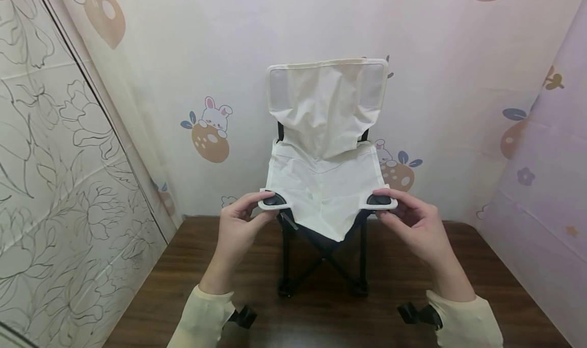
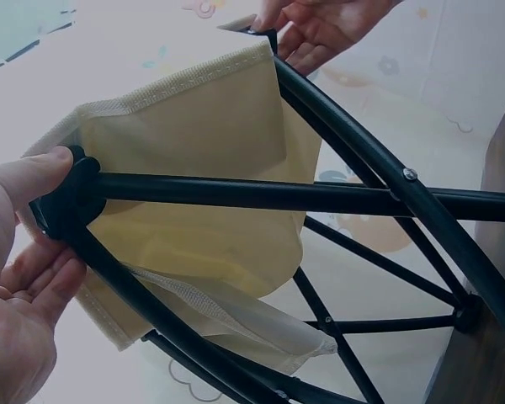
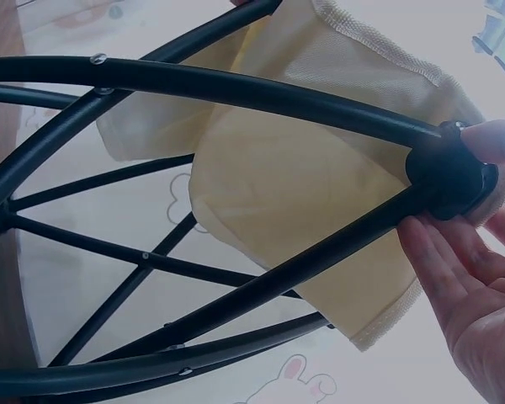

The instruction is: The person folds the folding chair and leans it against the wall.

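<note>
A small folding chair (image 1: 321,185) with a cream cloth seat and back stands unfolded on the table, its dark tube legs (image 2: 261,196) crossing below. At the seat's front left corner, my left hand (image 1: 239,220) pinches the black plastic corner joint (image 2: 71,194) between thumb and fingers. My right hand (image 1: 417,223) pinches the matching black corner joint (image 3: 450,172) at the front right. The cloth seat (image 1: 321,195) sags to a point between the two corners. Both wrist views look at the frame from below the cloth.
The brown wooden table (image 1: 206,292) bears the chair's feet. Behind it hangs a pale curtain (image 1: 183,47) printed with rabbits and fruit. A floral line-drawn panel (image 1: 59,185) stands at the left. Small black devices (image 1: 245,317) are strapped at both wrists.
</note>
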`<act>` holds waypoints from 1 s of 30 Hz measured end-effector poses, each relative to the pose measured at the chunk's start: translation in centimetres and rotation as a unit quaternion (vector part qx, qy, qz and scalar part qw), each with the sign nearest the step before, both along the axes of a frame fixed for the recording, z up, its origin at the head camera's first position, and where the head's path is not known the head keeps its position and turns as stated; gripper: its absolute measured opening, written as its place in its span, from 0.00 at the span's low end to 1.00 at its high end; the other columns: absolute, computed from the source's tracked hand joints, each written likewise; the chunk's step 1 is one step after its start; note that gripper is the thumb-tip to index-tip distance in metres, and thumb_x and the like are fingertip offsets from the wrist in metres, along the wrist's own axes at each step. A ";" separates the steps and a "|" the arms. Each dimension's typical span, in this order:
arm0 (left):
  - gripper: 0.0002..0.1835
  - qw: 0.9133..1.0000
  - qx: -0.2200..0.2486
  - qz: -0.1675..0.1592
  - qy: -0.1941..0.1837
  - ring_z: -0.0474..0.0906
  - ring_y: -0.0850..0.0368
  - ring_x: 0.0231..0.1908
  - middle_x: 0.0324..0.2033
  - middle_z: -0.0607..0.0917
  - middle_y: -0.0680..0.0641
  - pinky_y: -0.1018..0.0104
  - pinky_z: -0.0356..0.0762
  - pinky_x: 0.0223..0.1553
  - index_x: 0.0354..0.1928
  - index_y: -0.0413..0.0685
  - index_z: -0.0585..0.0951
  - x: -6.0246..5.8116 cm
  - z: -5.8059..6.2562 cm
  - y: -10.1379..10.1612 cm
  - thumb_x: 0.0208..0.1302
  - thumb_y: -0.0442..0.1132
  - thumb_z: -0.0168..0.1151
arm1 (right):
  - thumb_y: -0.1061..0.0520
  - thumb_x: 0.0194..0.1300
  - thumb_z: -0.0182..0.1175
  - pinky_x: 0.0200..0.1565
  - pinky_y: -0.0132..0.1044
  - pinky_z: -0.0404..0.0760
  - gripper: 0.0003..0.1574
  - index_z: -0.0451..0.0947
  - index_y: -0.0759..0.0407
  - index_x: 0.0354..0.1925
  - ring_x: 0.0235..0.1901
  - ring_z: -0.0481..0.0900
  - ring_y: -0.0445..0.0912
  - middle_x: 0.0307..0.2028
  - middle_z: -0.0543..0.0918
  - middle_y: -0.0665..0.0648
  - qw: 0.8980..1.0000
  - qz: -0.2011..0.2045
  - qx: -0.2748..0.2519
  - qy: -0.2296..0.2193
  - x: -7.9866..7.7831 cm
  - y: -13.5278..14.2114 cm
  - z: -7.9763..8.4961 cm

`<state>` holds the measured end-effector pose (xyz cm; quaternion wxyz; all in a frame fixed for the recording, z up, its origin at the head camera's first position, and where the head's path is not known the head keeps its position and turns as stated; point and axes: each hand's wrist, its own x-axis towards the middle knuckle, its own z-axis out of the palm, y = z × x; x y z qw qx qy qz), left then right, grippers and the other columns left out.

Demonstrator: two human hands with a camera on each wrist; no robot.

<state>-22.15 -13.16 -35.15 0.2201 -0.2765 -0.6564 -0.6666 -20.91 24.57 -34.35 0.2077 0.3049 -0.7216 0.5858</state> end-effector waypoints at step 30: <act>0.18 1.000 0.000 0.000 0.013 0.88 0.48 0.59 0.57 0.89 0.36 0.57 0.90 0.50 0.57 0.35 0.89 -0.1 0.1 0.0 0.66 0.20 0.74 | 0.79 0.69 0.64 0.46 0.27 0.87 0.27 0.80 0.71 0.65 0.43 0.86 0.43 0.53 0.89 0.54 1.000 0.011 -0.002 0.001 -0.1 -0.4 0.2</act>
